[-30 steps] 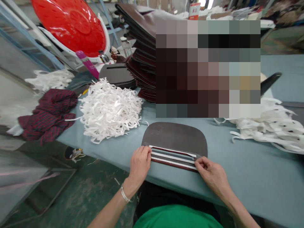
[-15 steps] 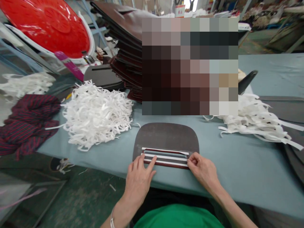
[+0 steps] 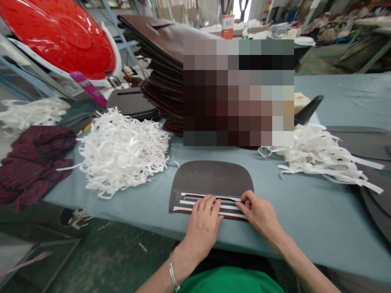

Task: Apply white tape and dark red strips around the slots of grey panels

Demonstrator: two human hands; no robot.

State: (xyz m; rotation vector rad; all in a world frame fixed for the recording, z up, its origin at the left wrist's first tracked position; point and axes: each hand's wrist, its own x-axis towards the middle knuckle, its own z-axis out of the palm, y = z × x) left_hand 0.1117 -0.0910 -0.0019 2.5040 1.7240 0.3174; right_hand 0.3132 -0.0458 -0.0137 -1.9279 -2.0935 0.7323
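Note:
A dark grey panel [image 3: 214,177] with a rounded far edge lies flat on the cloth-covered table. Near its front edge runs a long narrow slot, bordered by maroon edging [image 3: 201,198] and several white strips [image 3: 183,202]. My left hand [image 3: 203,217] rests over the middle of the slot, fingers stretched out and pressing down on the strips. At the slot's right end, my right hand [image 3: 256,209] is closed in a pinch by the maroon edging and strip ends. Its fingertips hide what lies between them.
White strips form a big heap [image 3: 124,152] to the left and a smaller pile [image 3: 324,156] to the right. Stacked maroon panels [image 3: 165,85] rise behind, beside a pixelated area. Striped cloth [image 3: 36,158] hangs at the left edge. More grey panels [image 3: 363,140] lie far right.
My left hand has slid right, from the slot's left end to its middle. My right hand has shifted slightly up to the slot's far right corner, still pinching.

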